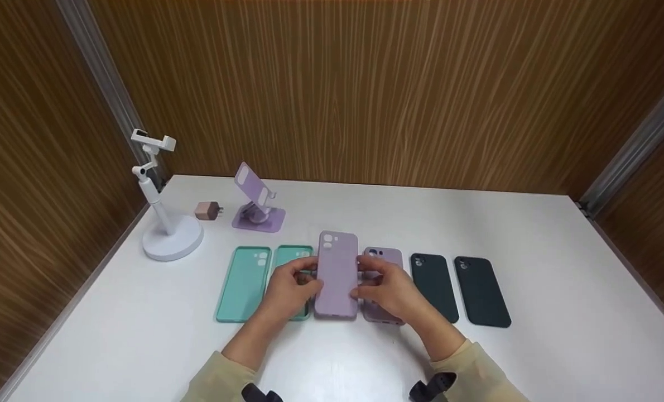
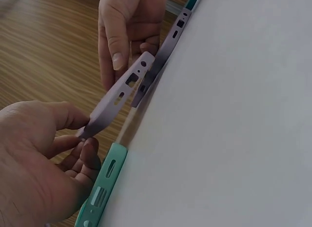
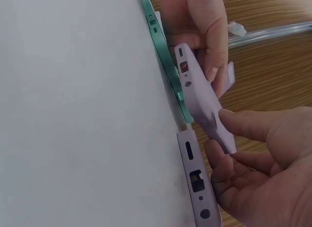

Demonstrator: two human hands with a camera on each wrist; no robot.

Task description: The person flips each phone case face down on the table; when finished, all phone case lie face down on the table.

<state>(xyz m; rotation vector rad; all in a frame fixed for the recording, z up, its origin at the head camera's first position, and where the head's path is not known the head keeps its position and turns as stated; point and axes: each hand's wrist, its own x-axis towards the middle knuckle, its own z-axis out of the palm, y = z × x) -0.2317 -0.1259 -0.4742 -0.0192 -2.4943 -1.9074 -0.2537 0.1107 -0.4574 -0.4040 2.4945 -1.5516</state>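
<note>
A light purple phone case is held between both hands, its camera cutouts at the upper left. My left hand pinches its left edge with thumb and fingers, while my right hand grips the opposite edge. Seen from the wrists, the case is tilted and raised off the white table. Below my right hand lies a second purple case, partly covered by it. Under my left hand is a green phone case, also partly hidden.
Another green case lies at the row's left end. Two dark cases lie to the right. Farther back stand a purple phone stand, a small pink-brown charger plug and a white stand with a round base. Wood-grain panels enclose the table.
</note>
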